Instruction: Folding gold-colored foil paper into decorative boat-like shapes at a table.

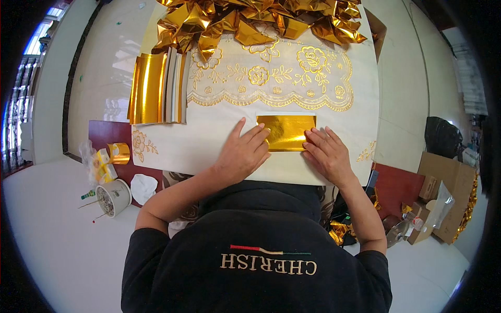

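Observation:
A folded sheet of gold foil paper (287,133) lies flat on the cream tablecloth in front of me. A thin white strip shows along its far edge. At its left end, my left hand (244,152) holds the sheet with the fingertips on top, while the outermost finger points away from it. My right hand (328,154) grips the opposite end, several fingers resting on the foil. Both thumbs are mostly hidden.
A stack of gold foil sheets (148,90) stands at the table's left. Folded gold foil pieces (254,29) are heaped at the far side, on the gold-flowered tablecloth (219,137). On the floor are a white bin (124,195) at left and cardboard boxes (446,187) at right.

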A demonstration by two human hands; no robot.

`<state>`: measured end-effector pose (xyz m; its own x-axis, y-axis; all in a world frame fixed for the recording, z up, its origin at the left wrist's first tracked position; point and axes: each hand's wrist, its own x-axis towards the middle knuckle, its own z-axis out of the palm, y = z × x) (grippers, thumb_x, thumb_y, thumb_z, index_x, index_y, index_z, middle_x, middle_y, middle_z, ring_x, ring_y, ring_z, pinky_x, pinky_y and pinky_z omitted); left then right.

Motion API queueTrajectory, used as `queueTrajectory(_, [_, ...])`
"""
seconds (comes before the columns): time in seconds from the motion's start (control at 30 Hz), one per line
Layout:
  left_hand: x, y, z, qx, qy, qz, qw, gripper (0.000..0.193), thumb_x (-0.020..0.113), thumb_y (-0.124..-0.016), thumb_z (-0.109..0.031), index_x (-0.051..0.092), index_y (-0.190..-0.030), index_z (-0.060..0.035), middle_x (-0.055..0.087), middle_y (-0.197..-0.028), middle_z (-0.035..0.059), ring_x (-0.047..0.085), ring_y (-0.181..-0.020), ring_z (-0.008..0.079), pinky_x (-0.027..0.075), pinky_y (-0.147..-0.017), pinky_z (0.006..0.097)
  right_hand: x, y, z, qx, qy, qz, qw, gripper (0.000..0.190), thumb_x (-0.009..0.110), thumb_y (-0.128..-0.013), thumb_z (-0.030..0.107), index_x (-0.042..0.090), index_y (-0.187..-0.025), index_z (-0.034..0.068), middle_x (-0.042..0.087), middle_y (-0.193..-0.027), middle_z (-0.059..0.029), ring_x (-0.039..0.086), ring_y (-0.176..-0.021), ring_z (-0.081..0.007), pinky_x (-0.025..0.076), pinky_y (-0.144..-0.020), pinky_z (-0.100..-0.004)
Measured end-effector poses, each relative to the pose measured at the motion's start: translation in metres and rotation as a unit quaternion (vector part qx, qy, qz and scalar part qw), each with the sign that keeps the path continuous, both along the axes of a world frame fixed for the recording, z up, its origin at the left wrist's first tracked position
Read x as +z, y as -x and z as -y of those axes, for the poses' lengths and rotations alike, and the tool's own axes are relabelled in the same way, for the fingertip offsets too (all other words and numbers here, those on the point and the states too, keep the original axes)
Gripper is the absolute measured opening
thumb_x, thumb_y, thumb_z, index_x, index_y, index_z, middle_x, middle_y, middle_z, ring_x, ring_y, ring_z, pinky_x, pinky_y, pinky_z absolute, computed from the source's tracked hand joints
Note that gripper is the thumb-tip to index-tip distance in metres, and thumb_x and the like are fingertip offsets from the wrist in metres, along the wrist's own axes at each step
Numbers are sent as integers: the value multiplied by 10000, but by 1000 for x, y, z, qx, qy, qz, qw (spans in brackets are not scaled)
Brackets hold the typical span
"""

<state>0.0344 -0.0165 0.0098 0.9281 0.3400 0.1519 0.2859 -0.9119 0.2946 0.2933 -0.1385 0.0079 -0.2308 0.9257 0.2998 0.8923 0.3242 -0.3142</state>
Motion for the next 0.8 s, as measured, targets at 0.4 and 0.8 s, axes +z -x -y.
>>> queueTrajectory(0.4, [-6,-2,-1,35,17,24,999,172,706,-848,-201,668,-957,-74,598,-1230,93,529,-1247,250,282,-1125,572,-2,5,-7,-60,-45,-67,995,179,782,-769,98,648,-888,93,696,-963,-44,665,-957,-238,516,-920,-418])
queueTrajectory(0.8, [-9,-19,-14,138,78,160,974,153,761,-780,-119,653,-871,-61,628,-950,69,575,-879,273,441,-741,404,-13,11,-22,-150,-54,-96,983,182,776,-784,99,661,-925,93,634,-809,-39,584,-765,-238,436,-707,-375])
